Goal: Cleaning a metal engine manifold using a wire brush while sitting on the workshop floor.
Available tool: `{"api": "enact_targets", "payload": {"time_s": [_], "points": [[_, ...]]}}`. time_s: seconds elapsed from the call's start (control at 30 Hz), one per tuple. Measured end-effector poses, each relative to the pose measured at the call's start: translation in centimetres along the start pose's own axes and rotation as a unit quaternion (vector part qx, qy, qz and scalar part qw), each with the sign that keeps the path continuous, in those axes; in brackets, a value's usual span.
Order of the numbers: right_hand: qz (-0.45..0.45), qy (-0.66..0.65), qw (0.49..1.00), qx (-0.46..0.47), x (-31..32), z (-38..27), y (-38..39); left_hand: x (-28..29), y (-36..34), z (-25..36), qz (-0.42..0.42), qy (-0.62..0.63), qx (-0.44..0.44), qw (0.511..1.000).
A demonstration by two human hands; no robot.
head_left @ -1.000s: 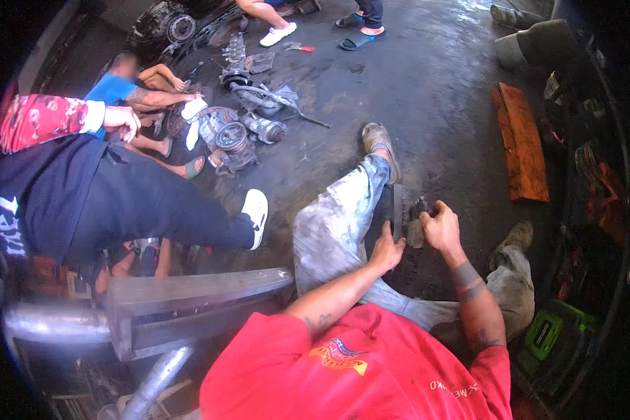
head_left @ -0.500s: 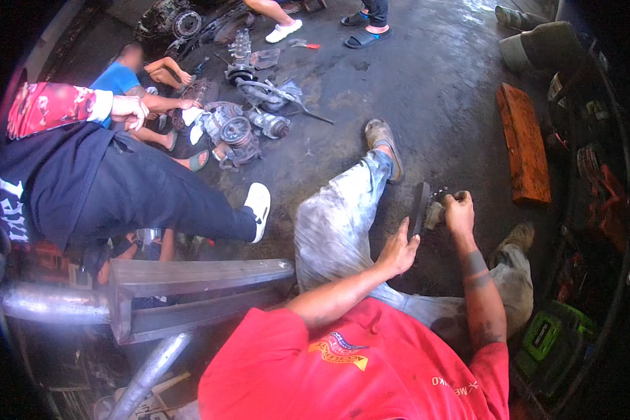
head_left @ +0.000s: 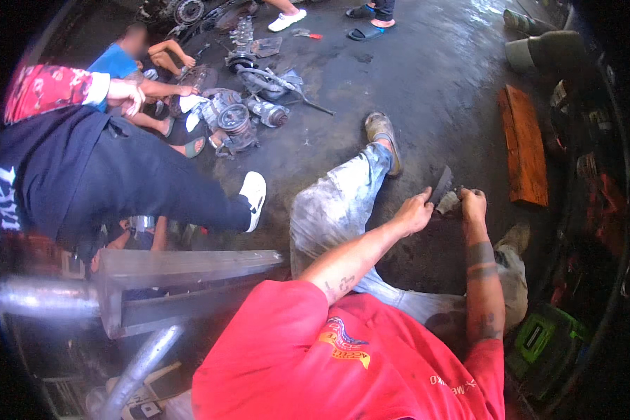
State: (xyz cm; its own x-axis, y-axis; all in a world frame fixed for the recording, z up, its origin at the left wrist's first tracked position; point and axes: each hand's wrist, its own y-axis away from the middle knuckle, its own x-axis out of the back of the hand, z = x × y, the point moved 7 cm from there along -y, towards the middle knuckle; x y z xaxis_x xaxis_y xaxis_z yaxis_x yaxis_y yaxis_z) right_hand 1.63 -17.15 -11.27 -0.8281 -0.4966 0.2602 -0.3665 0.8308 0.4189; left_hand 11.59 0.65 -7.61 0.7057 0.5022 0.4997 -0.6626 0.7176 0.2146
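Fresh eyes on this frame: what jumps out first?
The bright red shirt, filling the lower middle. Above it, the left hand holds a dark flat tool beside a small pale part in the right hand. Then the orange-brown wooden plank at upper right, and the machine parts clustered at upper left.

Dark stained floor (head_left: 427, 84), pale light (head_left: 479, 15) glinting beyond, grey bench-like frame (head_left: 189, 262) at left
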Motion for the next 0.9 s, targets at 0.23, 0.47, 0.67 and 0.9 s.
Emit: {"api": "enact_targets", "payload": {"time_s": [0.23, 0.47, 0.67, 0.9], "points": [[-0.030, -0.114, 0.984, -0.133, 1.0, -1.1, -1.0, 2.1, 6.8, -2.2, -0.016, -0.001, 0.046, 0.999], [-0.008, -0.025, 1.000, -0.001, 0.8, 0.2, -2.0, 2.6, 6.4, -4.9, 0.045, -0.008, 0.086, 0.995], [0.010, 0.071, 0.994, 0.081, -0.9, -2.3, 1.8, 2.3, 7.0, -4.0, 0.048, -0.004, 0.009, 0.999], [-0.093, 0.185, 0.968, 0.143, -3.3, -5.5, 5.8, 2.0, 6.3, -6.0, 0.029, 0.050, 0.073, 0.996]]}}
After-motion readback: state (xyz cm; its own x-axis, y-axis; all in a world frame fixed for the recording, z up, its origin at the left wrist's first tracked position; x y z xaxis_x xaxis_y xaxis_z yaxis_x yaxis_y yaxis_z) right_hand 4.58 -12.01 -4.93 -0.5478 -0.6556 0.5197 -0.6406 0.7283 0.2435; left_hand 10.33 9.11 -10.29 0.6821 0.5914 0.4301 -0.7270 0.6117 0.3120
